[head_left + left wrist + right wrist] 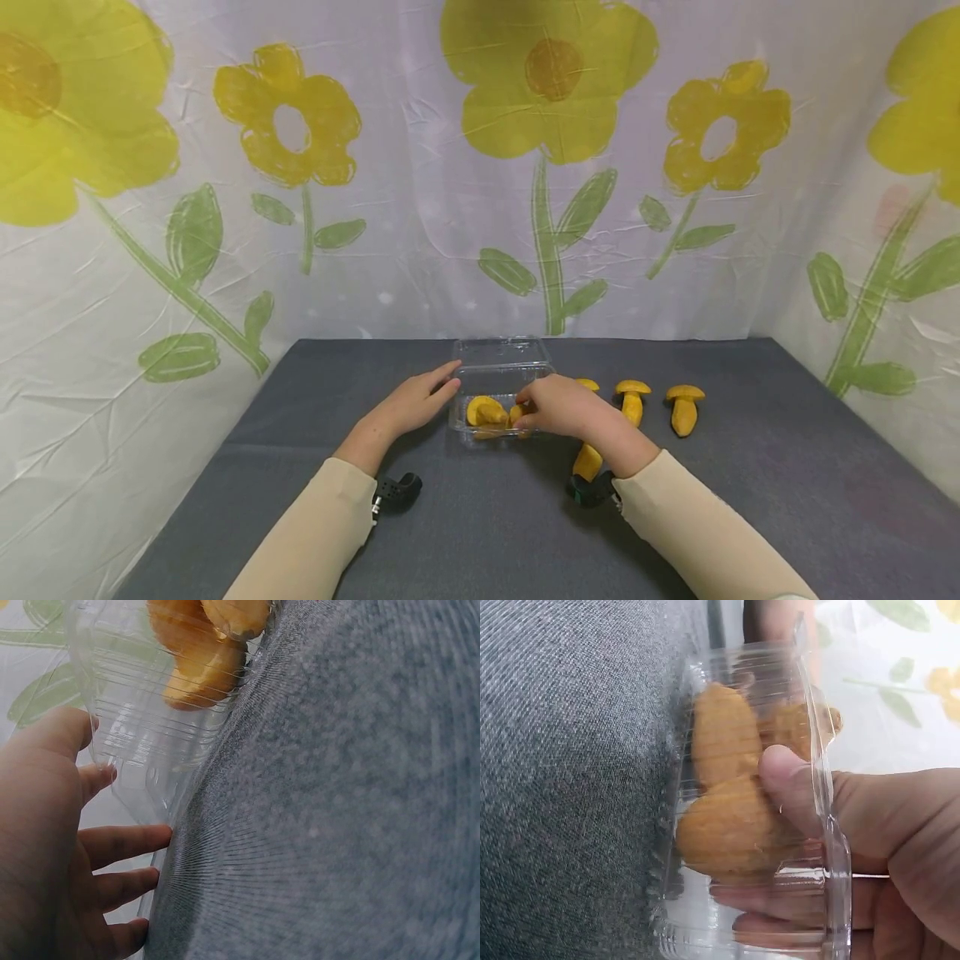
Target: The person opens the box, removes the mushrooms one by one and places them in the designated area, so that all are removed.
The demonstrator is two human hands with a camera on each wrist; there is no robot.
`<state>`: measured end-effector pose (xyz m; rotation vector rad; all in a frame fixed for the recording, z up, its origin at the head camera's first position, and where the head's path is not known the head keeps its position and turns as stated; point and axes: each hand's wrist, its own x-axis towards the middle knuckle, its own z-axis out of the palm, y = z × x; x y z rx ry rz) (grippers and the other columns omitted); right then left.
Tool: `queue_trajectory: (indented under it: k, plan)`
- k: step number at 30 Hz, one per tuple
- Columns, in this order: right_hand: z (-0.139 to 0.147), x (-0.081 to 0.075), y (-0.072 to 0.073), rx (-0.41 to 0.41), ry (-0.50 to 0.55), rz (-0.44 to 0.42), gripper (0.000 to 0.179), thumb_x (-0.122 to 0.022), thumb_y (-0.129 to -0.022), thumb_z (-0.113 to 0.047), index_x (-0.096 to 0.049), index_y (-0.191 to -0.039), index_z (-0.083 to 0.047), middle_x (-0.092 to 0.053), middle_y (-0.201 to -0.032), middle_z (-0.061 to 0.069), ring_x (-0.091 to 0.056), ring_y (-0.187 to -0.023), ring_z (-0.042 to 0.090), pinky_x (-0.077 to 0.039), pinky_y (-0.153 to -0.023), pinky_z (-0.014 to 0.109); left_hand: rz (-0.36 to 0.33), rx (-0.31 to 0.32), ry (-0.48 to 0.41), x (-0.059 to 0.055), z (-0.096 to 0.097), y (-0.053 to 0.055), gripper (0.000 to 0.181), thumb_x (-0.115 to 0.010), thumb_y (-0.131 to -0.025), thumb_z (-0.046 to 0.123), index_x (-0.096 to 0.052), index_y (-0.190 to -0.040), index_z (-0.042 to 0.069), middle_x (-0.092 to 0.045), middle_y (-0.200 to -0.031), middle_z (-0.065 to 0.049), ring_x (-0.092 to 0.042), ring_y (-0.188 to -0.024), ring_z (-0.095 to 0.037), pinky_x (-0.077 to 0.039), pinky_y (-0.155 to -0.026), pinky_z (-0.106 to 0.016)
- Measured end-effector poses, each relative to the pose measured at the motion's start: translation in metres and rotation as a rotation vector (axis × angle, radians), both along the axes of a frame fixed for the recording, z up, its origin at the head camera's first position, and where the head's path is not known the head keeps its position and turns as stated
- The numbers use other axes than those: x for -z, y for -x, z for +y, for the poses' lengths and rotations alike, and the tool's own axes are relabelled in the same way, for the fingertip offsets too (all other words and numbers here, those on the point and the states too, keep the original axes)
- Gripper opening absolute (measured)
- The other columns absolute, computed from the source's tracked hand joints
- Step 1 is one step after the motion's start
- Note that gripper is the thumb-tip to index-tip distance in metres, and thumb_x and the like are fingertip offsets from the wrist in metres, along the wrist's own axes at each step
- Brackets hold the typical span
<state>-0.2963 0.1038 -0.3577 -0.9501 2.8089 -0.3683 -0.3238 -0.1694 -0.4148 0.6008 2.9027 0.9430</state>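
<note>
A clear plastic clamshell box stands on the table with its lid raised at the back. Inside lie yellow-brown mushrooms, seen through the ribbed wall in both wrist views. My right hand reaches into the box from the right. Its thumb and fingers close round a mushroom inside, partly covered by the hand. My left hand is at the box's left side, fingers spread and nearly straight. In the left wrist view its fingertips are right at the clear plastic edge.
To the right, two mushrooms with caps lie on the dark grey tablecloth. More mushroom shows around my right wrist, partly hidden. A white curtain with yellow flowers closes off the back and sides.
</note>
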Motion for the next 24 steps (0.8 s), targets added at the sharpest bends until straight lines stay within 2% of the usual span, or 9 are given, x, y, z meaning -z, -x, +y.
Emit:
queue_trajectory:
  k: [6,12,19,24]
  plan:
    - [0.004,-0.001,0.004,0.026,0.012,0.008,0.035,-0.077,-0.095,-0.031,-0.074,-0.122,-0.01,-0.074,-0.105,-0.001,-0.069,-0.091,0.015,-0.057,-0.081,0.037,0.003,0.001,-0.005,0.0,0.0,0.001,0.057,-0.043,-0.112,0.041,-0.032,-0.164,0.02,-0.05,-0.153,-0.014,-0.048,-0.139,-0.035,-0.036,-0.113,-0.06]
    - [0.013,-0.01,0.003,0.099,0.038,0.026,0.038,-0.082,-0.09,-0.039,-0.066,-0.116,-0.015,-0.07,-0.096,-0.006,-0.063,-0.081,0.011,-0.054,-0.072,0.036,0.002,0.001,-0.005,0.0,0.0,0.001,0.057,-0.043,-0.112,0.041,-0.032,-0.164,0.02,-0.05,-0.153,-0.013,-0.049,-0.139,-0.035,-0.036,-0.114,-0.059]
    - [0.021,-0.019,0.003,0.1,0.074,0.062,0.032,-0.079,-0.092,-0.037,-0.066,-0.112,-0.016,-0.067,-0.093,-0.007,-0.062,-0.079,0.011,-0.053,-0.07,0.036,0.001,0.003,-0.002,0.0,0.0,0.001,0.057,-0.043,-0.112,0.041,-0.031,-0.164,0.02,-0.049,-0.154,-0.013,-0.048,-0.139,-0.035,-0.036,-0.113,-0.06]
    - [0.023,-0.022,0.003,0.116,0.074,0.093,0.031,-0.077,-0.093,-0.036,-0.064,-0.113,-0.016,-0.065,-0.089,-0.008,-0.059,-0.07,0.011,-0.051,-0.065,0.036,0.005,0.002,0.008,0.001,0.0,0.001,0.058,-0.043,-0.112,0.042,-0.031,-0.164,0.02,-0.049,-0.155,-0.013,-0.048,-0.14,-0.034,-0.036,-0.114,-0.059]
